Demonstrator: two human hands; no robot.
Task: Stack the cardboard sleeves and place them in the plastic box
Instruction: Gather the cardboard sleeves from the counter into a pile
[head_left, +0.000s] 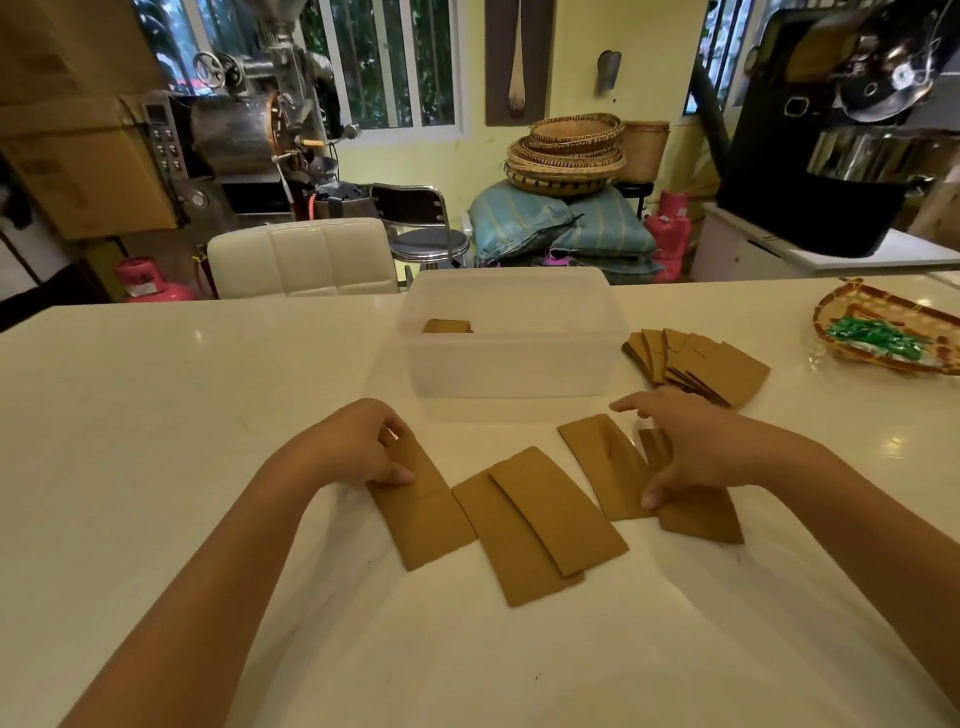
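While both hands work at the near middle of the white worktop (156, 415), the head view shows flat brown cardboard sleeves spread in a loose row between them. The left hand (363, 447) is curled, thumb and fingers pinching the far end of the leftmost sleeve (421, 514). The right hand (691, 447) is spread open, palm down, thumb pressing on the rightmost sleeve (701, 514), which overlaps a tilted sleeve (602, 462) beside it. Between the hands lie two overlapping sleeves (540, 525), untouched.

Just beyond the hands stands the translucent plastic box (514, 364), lidless, with a few stacked sleeves (447, 326) showing in its far left corner. Right of the box a fanned pile of sleeves (696, 364) lies near the right hand's fingertips. Farther right, near the worktop's edge, a woven tray (893, 317) holds green wrapped items (878, 340).

The left half and near part of the worktop are bare. Behind the far edge stands a white padded chair (301, 257).
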